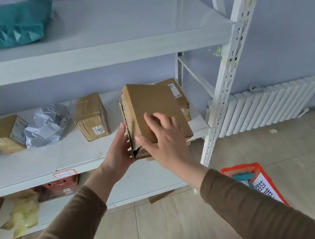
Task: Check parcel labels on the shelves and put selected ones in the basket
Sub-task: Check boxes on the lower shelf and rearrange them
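A plain brown cardboard parcel [147, 108] is tilted up in front of the middle shelf [39, 163], its torn near end toward me. My left hand [116, 150] holds that near end from the left and below. My right hand [164, 136] lies on the parcel's top face with fingers spread, thumb at the near edge. The orange basket [238, 170] stands on the floor at the lower right, holding a teal item and a white sheet with writing. No label shows on the parcel faces turned to me.
More parcels sit on the middle shelf: a taped box [91, 117], a labelled box [175, 95] behind the held one, a grey bag [46, 125], another box [5, 134]. A teal bag [12, 24] lies on the top shelf. White upright [230, 56], radiator [266, 104].
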`<state>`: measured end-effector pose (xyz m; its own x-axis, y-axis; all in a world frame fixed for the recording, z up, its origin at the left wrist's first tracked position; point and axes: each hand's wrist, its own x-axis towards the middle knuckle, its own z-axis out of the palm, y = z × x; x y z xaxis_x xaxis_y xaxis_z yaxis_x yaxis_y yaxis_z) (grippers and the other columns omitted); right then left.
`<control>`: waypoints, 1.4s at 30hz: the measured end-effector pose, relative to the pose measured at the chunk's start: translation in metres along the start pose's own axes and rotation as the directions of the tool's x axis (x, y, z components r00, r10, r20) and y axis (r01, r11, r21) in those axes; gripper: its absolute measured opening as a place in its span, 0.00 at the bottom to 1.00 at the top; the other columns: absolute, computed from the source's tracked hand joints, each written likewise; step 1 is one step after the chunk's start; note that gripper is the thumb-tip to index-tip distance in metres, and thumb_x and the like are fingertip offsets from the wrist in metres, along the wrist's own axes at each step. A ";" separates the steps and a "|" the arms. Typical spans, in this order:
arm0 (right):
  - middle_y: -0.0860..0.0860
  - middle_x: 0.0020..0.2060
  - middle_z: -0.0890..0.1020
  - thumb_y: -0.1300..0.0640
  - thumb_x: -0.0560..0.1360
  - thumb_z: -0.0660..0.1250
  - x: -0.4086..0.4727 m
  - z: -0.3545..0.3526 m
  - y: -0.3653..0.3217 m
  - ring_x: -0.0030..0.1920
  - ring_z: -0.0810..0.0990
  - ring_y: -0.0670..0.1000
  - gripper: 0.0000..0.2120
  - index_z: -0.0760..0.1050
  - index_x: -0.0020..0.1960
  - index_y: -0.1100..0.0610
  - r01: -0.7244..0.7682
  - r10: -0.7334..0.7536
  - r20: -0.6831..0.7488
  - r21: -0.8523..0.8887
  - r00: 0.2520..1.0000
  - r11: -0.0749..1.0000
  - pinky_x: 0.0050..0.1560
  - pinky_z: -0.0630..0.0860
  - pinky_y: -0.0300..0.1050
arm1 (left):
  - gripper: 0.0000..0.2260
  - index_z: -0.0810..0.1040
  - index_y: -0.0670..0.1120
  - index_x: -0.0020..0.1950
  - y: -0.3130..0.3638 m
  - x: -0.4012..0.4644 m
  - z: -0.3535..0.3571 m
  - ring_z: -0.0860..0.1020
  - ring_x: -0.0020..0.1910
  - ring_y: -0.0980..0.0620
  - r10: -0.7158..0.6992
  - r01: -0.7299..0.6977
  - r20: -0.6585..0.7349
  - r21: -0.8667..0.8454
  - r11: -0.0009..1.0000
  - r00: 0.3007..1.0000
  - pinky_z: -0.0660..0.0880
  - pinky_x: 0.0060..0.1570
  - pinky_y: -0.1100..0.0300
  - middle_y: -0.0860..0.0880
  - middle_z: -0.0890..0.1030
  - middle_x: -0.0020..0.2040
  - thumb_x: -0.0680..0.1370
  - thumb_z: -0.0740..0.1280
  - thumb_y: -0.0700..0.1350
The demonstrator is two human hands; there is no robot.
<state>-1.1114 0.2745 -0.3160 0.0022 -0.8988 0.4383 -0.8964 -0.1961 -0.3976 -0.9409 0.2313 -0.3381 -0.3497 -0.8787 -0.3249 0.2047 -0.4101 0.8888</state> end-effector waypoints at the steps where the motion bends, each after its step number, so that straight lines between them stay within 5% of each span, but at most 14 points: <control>1: 0.48 0.71 0.72 0.29 0.78 0.54 -0.005 0.002 -0.003 0.67 0.69 0.55 0.34 0.69 0.77 0.47 0.057 -0.058 -0.011 -0.064 0.998 0.996 0.68 0.68 0.55 | 0.36 0.76 0.50 0.75 -0.002 -0.001 0.003 0.78 0.70 0.38 0.027 -0.028 0.036 0.031 0.999 0.999 0.72 0.71 0.39 0.40 0.80 0.70 0.77 0.61 0.73; 4: 0.50 0.74 0.72 0.30 0.78 0.55 -0.015 0.008 -0.010 0.74 0.66 0.56 0.34 0.72 0.75 0.50 0.210 -0.209 0.023 -0.152 0.978 0.966 0.77 0.60 0.59 | 0.31 0.74 0.46 0.76 -0.008 -0.002 0.010 0.78 0.70 0.40 0.113 -0.115 0.089 0.028 0.993 0.990 0.72 0.70 0.42 0.39 0.79 0.70 0.83 0.58 0.67; 7: 0.51 0.71 0.76 0.36 0.81 0.58 -0.015 0.008 -0.006 0.73 0.70 0.54 0.29 0.75 0.72 0.54 0.267 -0.267 -0.009 0.063 0.964 0.962 0.75 0.66 0.57 | 0.30 0.75 0.42 0.73 -0.008 0.000 0.012 0.81 0.62 0.44 0.126 -0.126 0.008 0.022 0.992 0.992 0.75 0.63 0.46 0.38 0.81 0.65 0.81 0.64 0.63; 11: 0.49 0.70 0.76 0.46 0.81 0.64 0.001 0.003 0.036 0.71 0.71 0.49 0.23 0.73 0.73 0.56 0.009 0.117 -0.229 0.484 0.966 0.875 0.72 0.68 0.48 | 0.34 0.70 0.51 0.71 -0.017 0.003 0.000 0.80 0.63 0.47 0.214 -0.201 -0.172 0.091 0.975 0.962 0.76 0.66 0.39 0.46 0.79 0.67 0.69 0.75 0.62; 13: 0.46 0.76 0.69 0.39 0.79 0.65 0.008 -0.004 0.058 0.76 0.64 0.47 0.32 0.65 0.79 0.50 -0.285 0.358 -0.009 0.585 0.934 0.759 0.75 0.62 0.47 | 0.38 0.64 0.56 0.75 -0.022 0.000 -0.003 0.77 0.68 0.49 0.337 -0.312 -0.085 0.219 0.924 0.938 0.81 0.60 0.45 0.50 0.77 0.70 0.69 0.76 0.56; 16: 0.36 0.73 0.72 0.24 0.72 0.61 0.008 -0.008 0.077 0.75 0.68 0.41 0.39 0.63 0.78 0.40 -0.500 0.325 0.380 0.680 0.866 0.537 0.77 0.64 0.49 | 0.47 0.55 0.57 0.79 -0.028 -0.002 -0.001 0.73 0.70 0.53 0.453 -0.450 0.082 0.363 0.816 0.887 0.80 0.58 0.57 0.50 0.70 0.72 0.68 0.79 0.45; 19: 0.23 0.63 0.75 0.20 0.68 0.59 -0.001 -0.008 0.084 0.65 0.70 0.26 0.39 0.62 0.76 0.34 -0.415 0.257 0.327 0.683 0.910 0.601 0.62 0.67 0.24 | 0.51 0.51 0.53 0.81 -0.034 0.000 -0.003 0.69 0.75 0.52 0.501 -0.475 0.094 0.503 0.722 0.860 0.76 0.68 0.50 0.49 0.66 0.76 0.68 0.81 0.42; 21: 0.26 0.64 0.76 0.24 0.70 0.60 -0.007 -0.008 0.082 0.65 0.71 0.27 0.37 0.63 0.76 0.36 -0.392 0.233 0.317 0.691 0.920 0.607 0.60 0.68 0.22 | 0.49 0.53 0.51 0.80 -0.035 0.002 -0.006 0.69 0.75 0.54 0.517 -0.482 0.087 0.517 0.707 0.852 0.75 0.70 0.53 0.52 0.68 0.75 0.68 0.80 0.43; 25: 0.39 0.72 0.72 0.26 0.74 0.62 -0.009 -0.006 0.072 0.75 0.66 0.40 0.28 0.67 0.72 0.35 -0.282 0.197 0.202 0.643 0.959 0.712 0.76 0.65 0.49 | 0.35 0.65 0.56 0.79 -0.025 0.002 -0.008 0.74 0.74 0.50 0.373 -0.363 -0.018 0.185 0.913 0.928 0.74 0.68 0.51 0.52 0.76 0.74 0.75 0.74 0.55; 29: 0.36 0.79 0.61 0.22 0.72 0.55 0.001 -0.018 0.044 0.79 0.57 0.35 0.37 0.68 0.76 0.39 -0.159 0.022 0.190 0.749 0.982 0.643 0.76 0.59 0.34 | 0.27 0.74 0.52 0.76 -0.017 0.011 -0.026 0.82 0.61 0.44 0.041 -0.080 -0.123 -0.334 0.939 0.992 0.82 0.56 0.43 0.45 0.83 0.67 0.81 0.62 0.64; 32: 0.35 0.80 0.59 0.22 0.73 0.53 0.007 -0.022 0.028 0.77 0.57 0.30 0.42 0.70 0.77 0.46 -0.190 0.003 0.228 0.804 0.974 0.563 0.66 0.59 0.20 | 0.29 0.74 0.53 0.77 -0.020 0.014 -0.033 0.76 0.68 0.37 -0.038 0.020 -0.035 -0.410 0.912 0.999 0.65 0.71 0.29 0.40 0.76 0.74 0.80 0.61 0.67; 38: 0.37 0.82 0.54 0.44 0.83 0.60 0.007 -0.007 0.028 0.80 0.52 0.34 0.26 0.64 0.80 0.44 -0.173 0.019 0.198 0.807 0.980 0.565 0.75 0.57 0.30 | 0.28 0.78 0.50 0.73 -0.024 0.016 -0.029 0.78 0.63 0.36 -0.096 0.051 -0.072 -0.472 0.880 0.993 0.64 0.73 0.32 0.38 0.78 0.71 0.81 0.61 0.66; 40: 0.36 0.82 0.56 0.44 0.81 0.66 0.007 0.000 0.030 0.79 0.56 0.35 0.32 0.56 0.81 0.38 -0.276 0.090 0.265 0.845 0.960 0.457 0.75 0.60 0.33 | 0.27 0.78 0.51 0.73 -0.027 0.020 -0.031 0.79 0.63 0.37 -0.112 0.038 -0.126 -0.477 0.878 0.986 0.68 0.72 0.34 0.39 0.80 0.70 0.81 0.62 0.65; 42: 0.40 0.78 0.68 0.40 0.76 0.72 0.011 0.007 0.035 0.75 0.69 0.42 0.36 0.59 0.79 0.35 -0.482 0.173 0.453 0.852 0.874 0.203 0.76 0.67 0.48 | 0.26 0.79 0.51 0.72 -0.029 0.024 -0.032 0.82 0.59 0.40 -0.106 0.024 -0.165 -0.434 0.901 0.981 0.78 0.62 0.40 0.40 0.82 0.66 0.81 0.63 0.65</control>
<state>-1.1398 0.2549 -0.3302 0.0475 -0.9976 -0.0512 0.1950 0.0595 -0.9790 -0.9257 0.2136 -0.3819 -0.2133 -0.8587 -0.4659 0.5725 -0.4963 0.6526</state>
